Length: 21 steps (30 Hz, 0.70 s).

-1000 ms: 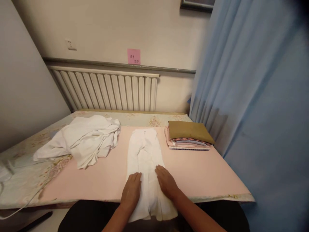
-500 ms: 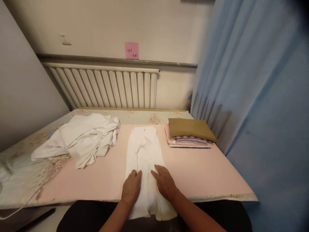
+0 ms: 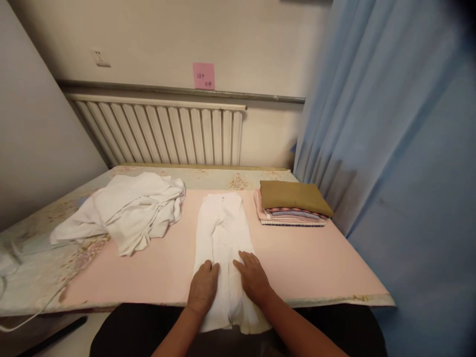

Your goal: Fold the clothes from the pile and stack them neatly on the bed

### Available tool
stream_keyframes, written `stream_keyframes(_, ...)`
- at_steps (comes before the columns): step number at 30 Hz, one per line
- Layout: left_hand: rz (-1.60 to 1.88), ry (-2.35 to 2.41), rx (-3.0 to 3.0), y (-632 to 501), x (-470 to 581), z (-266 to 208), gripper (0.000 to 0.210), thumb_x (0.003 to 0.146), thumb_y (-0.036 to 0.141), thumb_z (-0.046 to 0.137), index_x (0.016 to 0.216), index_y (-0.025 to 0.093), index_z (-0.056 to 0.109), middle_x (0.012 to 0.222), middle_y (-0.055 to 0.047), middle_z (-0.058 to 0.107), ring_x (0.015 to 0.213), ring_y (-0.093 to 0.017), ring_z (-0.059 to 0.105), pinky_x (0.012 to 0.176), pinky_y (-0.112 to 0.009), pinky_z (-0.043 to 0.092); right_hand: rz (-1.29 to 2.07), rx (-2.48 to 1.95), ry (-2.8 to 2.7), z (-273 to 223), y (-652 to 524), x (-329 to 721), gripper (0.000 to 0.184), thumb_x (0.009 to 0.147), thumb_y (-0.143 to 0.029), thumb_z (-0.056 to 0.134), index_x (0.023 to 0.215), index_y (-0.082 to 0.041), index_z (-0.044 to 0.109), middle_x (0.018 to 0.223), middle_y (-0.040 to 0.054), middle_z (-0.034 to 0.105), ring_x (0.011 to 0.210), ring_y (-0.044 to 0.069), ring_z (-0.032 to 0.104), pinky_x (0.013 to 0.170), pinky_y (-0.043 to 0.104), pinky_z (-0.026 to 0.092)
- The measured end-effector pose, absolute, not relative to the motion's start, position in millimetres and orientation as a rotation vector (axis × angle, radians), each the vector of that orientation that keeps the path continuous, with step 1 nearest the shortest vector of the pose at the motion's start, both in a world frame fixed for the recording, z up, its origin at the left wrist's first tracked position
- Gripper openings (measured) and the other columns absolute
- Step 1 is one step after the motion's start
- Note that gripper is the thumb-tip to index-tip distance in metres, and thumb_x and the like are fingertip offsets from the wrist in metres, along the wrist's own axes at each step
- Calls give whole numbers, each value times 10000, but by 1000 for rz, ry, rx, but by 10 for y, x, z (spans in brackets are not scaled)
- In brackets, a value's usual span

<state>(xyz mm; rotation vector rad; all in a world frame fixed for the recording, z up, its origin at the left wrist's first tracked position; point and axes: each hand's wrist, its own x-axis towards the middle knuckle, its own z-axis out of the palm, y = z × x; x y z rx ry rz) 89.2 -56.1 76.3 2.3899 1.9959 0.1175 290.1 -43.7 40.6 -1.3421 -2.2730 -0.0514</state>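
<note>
A pair of small white trousers (image 3: pixel 224 238) lies face up in front of me, waistband far and leg hems hanging over the near table edge. On the left leg is my left hand (image 3: pixel 204 287), its fingers curled in at the cloth's side and its thumb along the top; the fingertips are partly hidden. Across the right leg rests my right hand (image 3: pixel 253 278), thumb and fingers apart on the fabric. A faint crease crosses the cloth between both hands.
A rumpled heap of white cloth (image 3: pixel 137 210) lies on the left. Folded fabrics topped by an olive piece (image 3: pixel 293 194) are stacked on the right. Under them is a pink sheet (image 3: pixel 305 263). A radiator (image 3: pixel 167 131) stands behind; a blue curtain (image 3: pixel 372 124) borders the right, a white cable (image 3: pixel 40 312) the left.
The view has shifted very slightly. Both hands stay at the same place on the trousers, and a crease between them shows more clearly.
</note>
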Motion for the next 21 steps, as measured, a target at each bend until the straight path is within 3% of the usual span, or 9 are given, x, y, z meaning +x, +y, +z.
stream_keyframes(9, 128, 2025, 2348, -537, 901, 766, 301, 950, 193, 301, 1125, 215, 545, 1021, -83, 539, 908, -198, 538, 745, -312, 411, -53, -1310, -2246, 468, -473, 2889, 445, 803, -24, 434, 1166, -193, 629, 1335, 113, 543, 1273, 238, 445, 1097, 475, 313)
stream_keyframes(16, 183, 2070, 2113, -383, 932, 866, 258, 963, 343, 317, 1046, 244, 540, 1066, -37, 570, 855, -163, 591, 670, -280, 399, -47, -1316, -2242, 486, -480, 2886, 455, 799, -11, 426, 1169, -187, 625, 1335, 117, 544, 1275, 239, 447, 1103, 477, 309)
stream_keyframes(21, 197, 2101, 1994, -287, 927, 907, 177, 924, 332, 401, 1018, 255, 529, 1031, -15, 623, 862, -159, 607, 668, -273, 386, -26, -1331, -2243, 508, -485, 2887, 469, 793, -11, 420, 1173, -194, 623, 1345, 109, 537, 1280, 237, 443, 1107, 471, 307)
